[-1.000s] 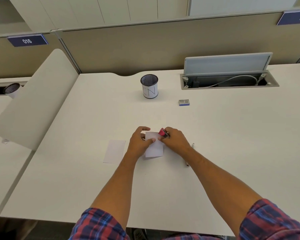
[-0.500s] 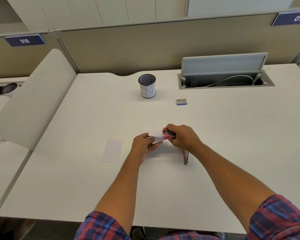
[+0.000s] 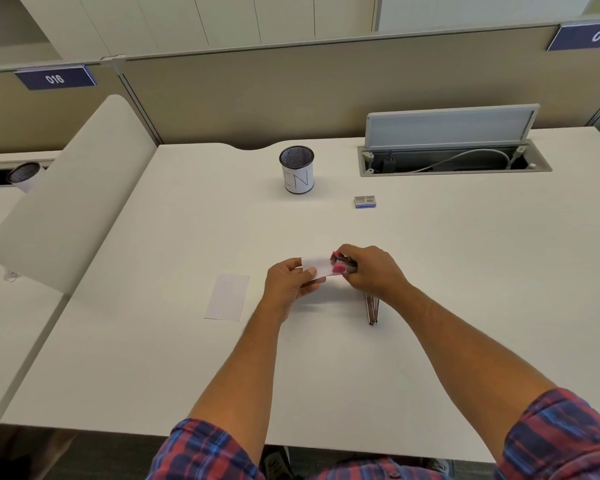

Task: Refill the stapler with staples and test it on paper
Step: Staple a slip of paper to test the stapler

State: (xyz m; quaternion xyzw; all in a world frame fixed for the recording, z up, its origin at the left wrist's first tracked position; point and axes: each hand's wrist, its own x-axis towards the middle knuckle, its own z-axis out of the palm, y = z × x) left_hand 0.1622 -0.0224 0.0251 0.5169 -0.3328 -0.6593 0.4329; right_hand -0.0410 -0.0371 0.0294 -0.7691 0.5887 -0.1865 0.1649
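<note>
My left hand (image 3: 289, 283) pinches 1 thin, floppy paper slip (image 3: 315, 266) near its edge, while my right hand (image 3: 371, 271) grips the small, rigid pink stapler (image 3: 339, 264) around its body.

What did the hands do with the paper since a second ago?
The left hand lifted the paper off the desk; the right hand keeps the pink stapler on its edge. The other sheet, cup and staple box stayed put.
</note>
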